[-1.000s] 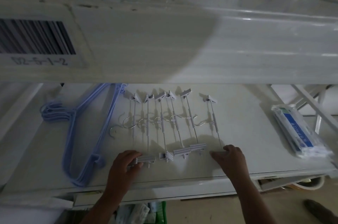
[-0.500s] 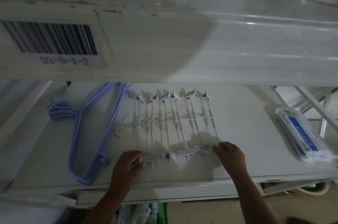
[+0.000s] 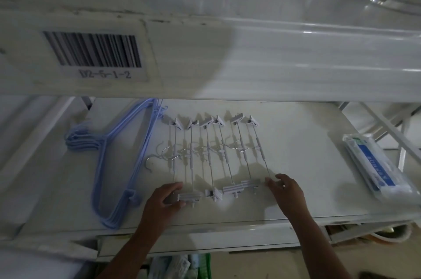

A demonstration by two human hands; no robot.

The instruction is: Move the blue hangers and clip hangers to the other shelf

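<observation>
Hands at the near ends of the clip hanger row

Clip hangers (image 3: 214, 155) lie side by side on the lower shelf (image 3: 296, 142), spanning the gap between the two hands and running away from them toward the back. Left hand (image 3: 164, 199): fingers curled round the near clip of the leftmost hanger, thumb against its side. Right hand (image 3: 286, 192): fingertips at the near end of the rightmost hanger; whether they pinch the clip or only touch it cannot be told. Hands well apart, the row of near clips between them.

Blue hangers (image 3: 118, 165) stacked in one bundle on the same shelf, just beyond the left hand on its outer side, not touching it; hook ends point away from the clip hangers.

Plastic-wrapped packet (image 3: 378, 167) with blue label lies well off on the outer side of the right hand, near the shelf edge.

Barcode label (image 3: 93, 53) on the front lip of the upper shelf (image 3: 273, 57), above and beyond the left hand. Glassware and a white bowl stand on that upper shelf, partly cut off.
</observation>
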